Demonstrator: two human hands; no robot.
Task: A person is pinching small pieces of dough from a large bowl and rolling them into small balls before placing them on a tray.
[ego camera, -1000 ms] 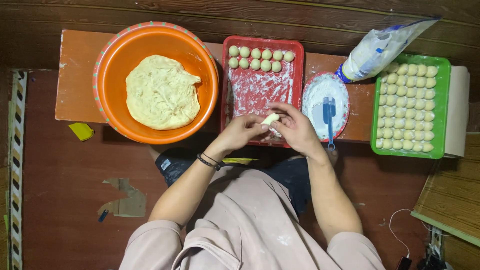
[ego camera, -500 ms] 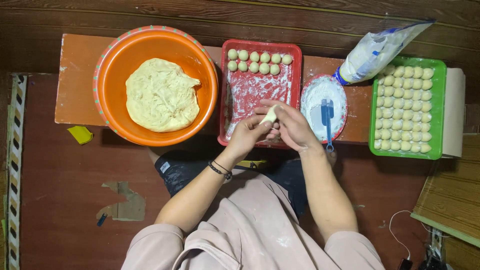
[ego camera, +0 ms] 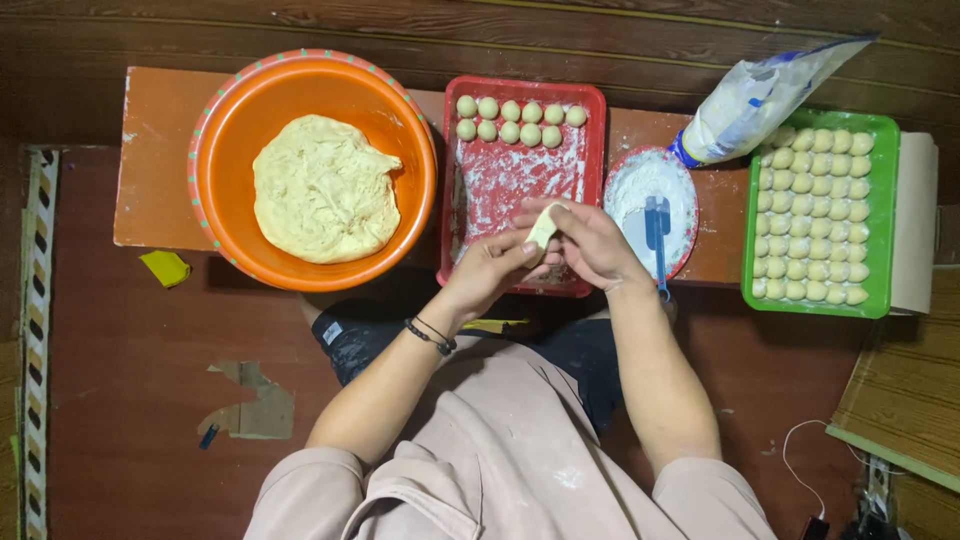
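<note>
- Low wooden bench (ego camera: 160,200) on a dark red floor, and you're sat right up against it.
- Your hands have lifted off the red tray (ego camera: 590,180), and the dough piece (ego camera: 543,226) now rides above its floured bed.
- Left hand (ego camera: 492,272) and right hand (ego camera: 585,243) pinch that piece together, fingers curled tight.
- Orange basin (ego camera: 230,120) holds the dough mass (ego camera: 322,188); the green tray (ego camera: 880,125) sits packed with balls.

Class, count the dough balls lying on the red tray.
11 dough balls at the far end of the red tray: six in the back row, five in the row in front. The hands cover the near end, so more could be hidden.
</note>
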